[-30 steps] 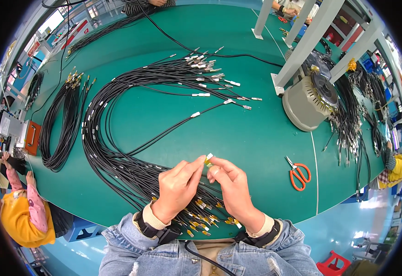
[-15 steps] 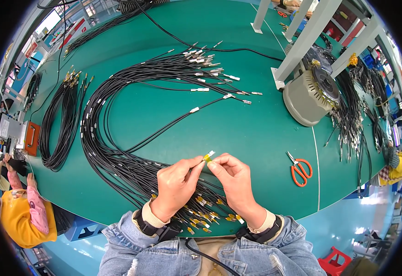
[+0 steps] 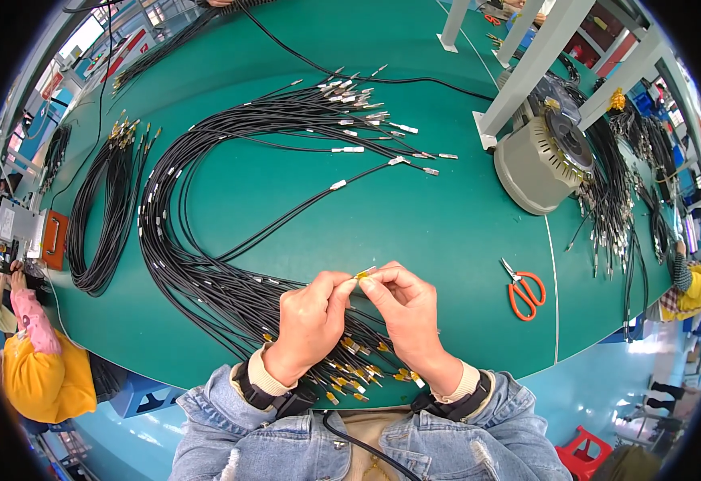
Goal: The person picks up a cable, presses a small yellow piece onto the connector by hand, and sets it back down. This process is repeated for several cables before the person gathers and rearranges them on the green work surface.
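left hand: we see thumb and forefinger pinched on the small yellow connector, just above the table edge nearest us.
right hand: fingertips closed on the same connector from the other side; both hands meet at it, touching.
connector location: held in the air over the fanned ends of the black cable bundle, near the front of the green table.
grip risk: piece is tiny and mostly hidden by fingertips; we judge a slip would drop it into the yellow-tipped ends below, where it would be hard to pick out.
tangle risk: wrists rest on loose cable ends; a pull could drag neighbours and scramble the loop.
alignment risk: we cannot tell how the parts sit; forcing them skewed could bend a terminal.
nearby: orange scissors lie well apart to the right, grey spool further back.
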